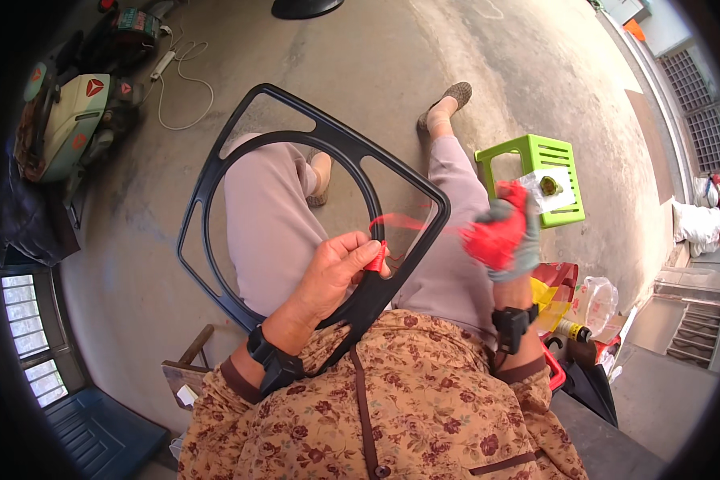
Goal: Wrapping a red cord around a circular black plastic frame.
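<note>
the concrete floor [392, 72] takes up most of the view, and a person sits over it with a black plastic frame [216, 172] lying across the lap, its round opening over the knees and its narrow end tucked against the body. to the right stands a green stool [564, 160] with a small wrapped metal part on top, and lower right a red basket [554, 370] holds bottles and bags. the left hand [336, 272] is bare and pinches shut on the red strip [378, 258] right where it meets the frame's edge, pressing it down there. the right hand [504, 236], in a grey glove with red palm, is closed around the loose bundle of the same strip, held up and apart from the frame, with a thin length stretched between the two hands. to do this well, i judge the strip should stay taut, the left thumb holding the wrap flat so it cannot slip, each turn laid snug beside the last.
</note>
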Available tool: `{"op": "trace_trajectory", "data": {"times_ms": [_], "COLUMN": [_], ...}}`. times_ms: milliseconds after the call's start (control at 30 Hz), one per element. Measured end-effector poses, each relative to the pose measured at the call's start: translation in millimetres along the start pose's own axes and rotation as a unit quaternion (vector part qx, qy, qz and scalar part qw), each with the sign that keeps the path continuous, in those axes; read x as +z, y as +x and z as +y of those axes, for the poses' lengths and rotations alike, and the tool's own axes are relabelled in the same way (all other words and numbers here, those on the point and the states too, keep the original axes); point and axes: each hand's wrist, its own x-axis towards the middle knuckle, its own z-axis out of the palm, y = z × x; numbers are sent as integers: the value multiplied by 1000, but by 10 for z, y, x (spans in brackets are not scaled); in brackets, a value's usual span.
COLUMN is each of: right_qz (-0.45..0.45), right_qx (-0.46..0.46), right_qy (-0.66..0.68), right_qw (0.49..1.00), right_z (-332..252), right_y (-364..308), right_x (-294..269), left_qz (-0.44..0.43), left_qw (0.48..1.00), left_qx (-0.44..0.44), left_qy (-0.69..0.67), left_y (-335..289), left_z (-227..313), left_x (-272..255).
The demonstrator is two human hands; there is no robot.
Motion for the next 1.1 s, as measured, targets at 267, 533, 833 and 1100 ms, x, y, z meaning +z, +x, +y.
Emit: {"op": "trace_trajectory", "data": {"times_ms": [267,533,833,1100], "right_qz": [-152,-76,-27,112], "right_qx": [34,53,50,42], "right_qy": [56,30,24,-56], "right_qw": [986,995,998,991], "right_z": [-508,-404,-397,-474], "right_y": [-464,-392,-353,-169], "right_x": [-78,-339,-390,-1028], "left_qz": [21,21,17,5], "left_qw": [999,999,997,999], "left_qx": [26,37,43,31], "left_qy": [-20,-29,-56,-28], "left_y": [10,19,16,20], "left_z": [-1,-6,1,52], "left_x": [44,13,-1,35]}}
